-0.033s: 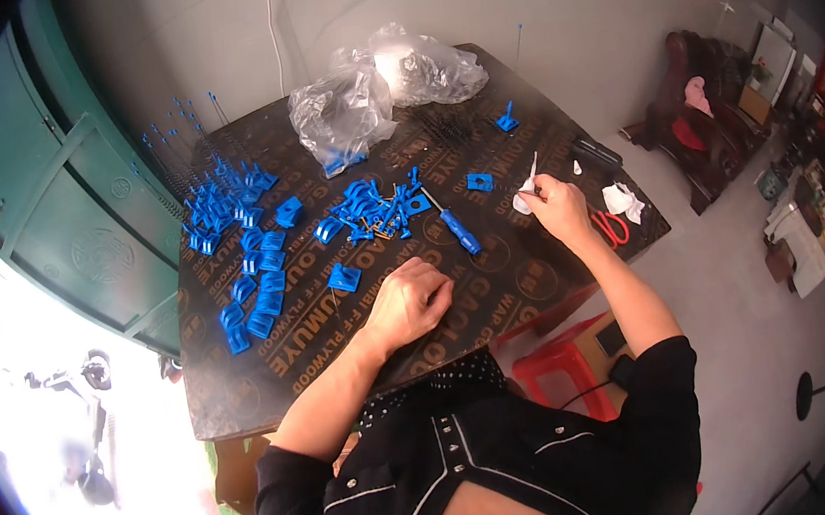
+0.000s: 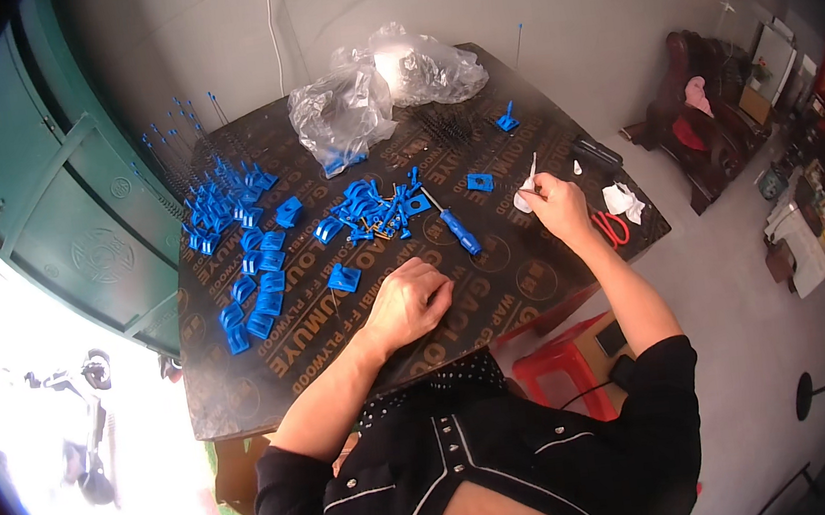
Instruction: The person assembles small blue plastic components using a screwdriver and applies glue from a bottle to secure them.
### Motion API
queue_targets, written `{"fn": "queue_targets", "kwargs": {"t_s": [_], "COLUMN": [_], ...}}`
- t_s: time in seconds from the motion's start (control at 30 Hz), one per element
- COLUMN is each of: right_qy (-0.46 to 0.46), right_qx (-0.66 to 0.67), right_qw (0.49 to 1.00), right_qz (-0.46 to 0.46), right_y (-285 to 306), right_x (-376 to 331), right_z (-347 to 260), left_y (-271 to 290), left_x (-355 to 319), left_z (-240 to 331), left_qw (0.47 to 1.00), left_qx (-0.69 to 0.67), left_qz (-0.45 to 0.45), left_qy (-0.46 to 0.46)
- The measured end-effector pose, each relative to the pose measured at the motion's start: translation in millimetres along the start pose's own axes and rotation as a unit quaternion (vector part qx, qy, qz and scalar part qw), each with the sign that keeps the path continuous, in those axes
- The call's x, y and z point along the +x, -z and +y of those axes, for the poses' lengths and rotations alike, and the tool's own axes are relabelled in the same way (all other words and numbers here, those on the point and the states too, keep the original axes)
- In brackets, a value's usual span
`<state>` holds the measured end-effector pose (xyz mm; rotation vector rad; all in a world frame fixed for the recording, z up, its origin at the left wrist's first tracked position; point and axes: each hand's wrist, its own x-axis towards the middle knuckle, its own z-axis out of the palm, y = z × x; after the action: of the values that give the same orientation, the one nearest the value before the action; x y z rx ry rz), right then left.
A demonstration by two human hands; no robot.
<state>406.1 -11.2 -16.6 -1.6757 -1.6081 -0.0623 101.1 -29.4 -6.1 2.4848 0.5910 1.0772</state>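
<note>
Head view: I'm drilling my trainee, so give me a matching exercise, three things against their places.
Things:
1. screwdriver
2. scissors
3. plastic bags

Places:
A. far end of the table
B. between the two hands
C. just right of the right hand

Pairs: 1-B, 2-C, 3-A. The left hand rests on the table.

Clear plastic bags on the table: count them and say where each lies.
2. One crumpled clear plastic bag lies at the table's far edge; the other sits beside it, to its right. More may hide beneath.
</note>
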Motion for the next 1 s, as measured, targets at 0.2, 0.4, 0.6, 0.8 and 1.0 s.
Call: {"fn": "queue_targets", "kwargs": {"t_s": [0.2,0.4,0.6,0.8,1.0], "right_qy": [-0.061,-0.091,-0.101,-0.095,-0.070], "right_qx": [0.042,-0.006,-0.014,-0.018,-0.011], "right_qw": [0.997,0.996,0.995,0.995,0.995], "right_qz": [0.008,0.020,0.014,0.013,0.076], "right_y": [8.0,8.6,1.9,5.3,15.2], "right_x": [33.8,51.9,51.9,52.4,27.7], "right_z": [4.2,23.4,39.4,35.9,44.0], "left_y": [0.8,1.2,0.2,0.3,2.6], "left_x": [1.4,1.6,2.5,3.4,4.9], "left_z": [0.7,-1.9,-2.3,-2.9,-0.7], "left_qw": [1.000,1.000,1.000,1.000,1.000], "left_qx": [0.002,0.010,0.008,0.009,-0.004], "left_qz": [0.000,0.001,-0.002,-0.001,-0.002], "left_qy": [-0.003,0.003,0.012,0.010,0.013]}}
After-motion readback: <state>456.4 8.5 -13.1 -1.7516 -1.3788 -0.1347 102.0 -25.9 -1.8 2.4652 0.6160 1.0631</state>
